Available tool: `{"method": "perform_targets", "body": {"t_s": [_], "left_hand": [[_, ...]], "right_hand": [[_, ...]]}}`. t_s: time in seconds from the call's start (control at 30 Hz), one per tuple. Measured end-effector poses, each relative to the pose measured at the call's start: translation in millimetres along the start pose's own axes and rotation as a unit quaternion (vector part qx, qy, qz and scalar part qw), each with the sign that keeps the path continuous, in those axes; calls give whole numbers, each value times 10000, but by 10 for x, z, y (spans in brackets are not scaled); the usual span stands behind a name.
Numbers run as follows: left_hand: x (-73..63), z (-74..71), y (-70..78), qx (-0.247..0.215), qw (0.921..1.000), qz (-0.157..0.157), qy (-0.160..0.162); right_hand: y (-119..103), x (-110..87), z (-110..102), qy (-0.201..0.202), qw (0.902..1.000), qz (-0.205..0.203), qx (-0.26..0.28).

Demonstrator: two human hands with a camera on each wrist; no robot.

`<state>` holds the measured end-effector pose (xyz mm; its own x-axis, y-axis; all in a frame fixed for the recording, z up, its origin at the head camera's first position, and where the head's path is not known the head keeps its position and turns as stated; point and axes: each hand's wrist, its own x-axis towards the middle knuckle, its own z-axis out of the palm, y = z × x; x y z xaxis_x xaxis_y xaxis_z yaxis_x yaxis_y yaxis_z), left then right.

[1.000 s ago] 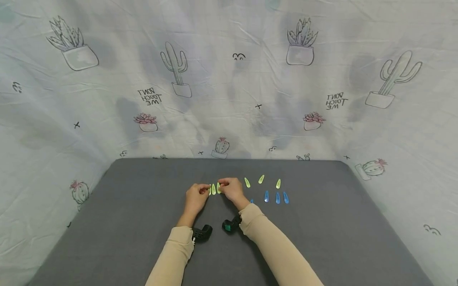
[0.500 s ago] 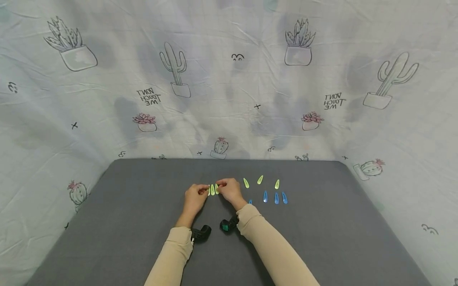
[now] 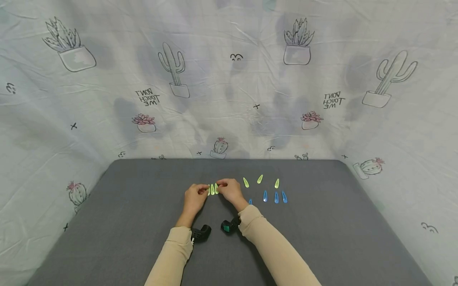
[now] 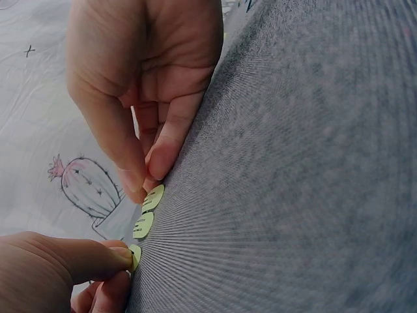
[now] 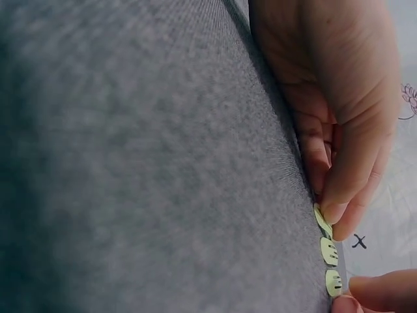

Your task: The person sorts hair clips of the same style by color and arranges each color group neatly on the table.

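One cloth backdrop [image 3: 214,24]: pale, printed with potted cacti; it rises behind the table and along both sides
Grey table [image 3: 329,246]: carries all the hair clips; its plain cloth surface leaves the bright edges easy to judge by eye
Beige sleeves [image 3: 169,252]: both forearms reach in from the near side; a black wrist device [image 3: 201,233] sits by the left cuff
Right hand [image 3: 231,190]: its grip pinches the right-end clip [image 3: 216,188] between finger and thumb tips; best held lightly, so the clip turns without skidding
Left hand [image 3: 195,197]: its grip pinches the left-end clip [image 3: 209,192], mostly covered by the fingers; a firm, still hold here would suit, giving the row a fixed end
Middle green clip [image 3: 212,189]: lies between the other two, neither hand on it; gentle, even pressure from both ends should square the row without tipping it
Loose green clips [image 3: 260,179]: three, right of the right hand, at differing slants
Blue clips [image 3: 276,198]: four, nearer the body than the loose green ones; one is partly hidden by the right arm, so that wrist should stay raised
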<state>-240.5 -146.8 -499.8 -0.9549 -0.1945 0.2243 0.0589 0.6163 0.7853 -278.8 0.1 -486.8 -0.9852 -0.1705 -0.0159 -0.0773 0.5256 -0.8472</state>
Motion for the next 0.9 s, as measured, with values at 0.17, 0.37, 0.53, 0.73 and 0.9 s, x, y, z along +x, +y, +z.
{"method": "perform_targets", "body": {"t_s": [0.17,0.37,0.53,0.73,0.9], "left_hand": [[-11,0,6,-31,10000,-18,39],[-18,4,3,-26,10000,-67,16],[-8,1,-7,-54,10000,-72,-6],[11,1,-11,-66,10000,-55,-12],[26,0,-14,-22,10000,-58,-42]], "right_hand": [[7,-28,-24,-22,9999,-119,95],[14,-55,-60,-127,9992,-103,368],[12,-71,-108,-277,9981,-125,537],[-9,-111,-234,-421,9955,-322,784],[-6,-156,-392,-347,9954,-421,793]]}}
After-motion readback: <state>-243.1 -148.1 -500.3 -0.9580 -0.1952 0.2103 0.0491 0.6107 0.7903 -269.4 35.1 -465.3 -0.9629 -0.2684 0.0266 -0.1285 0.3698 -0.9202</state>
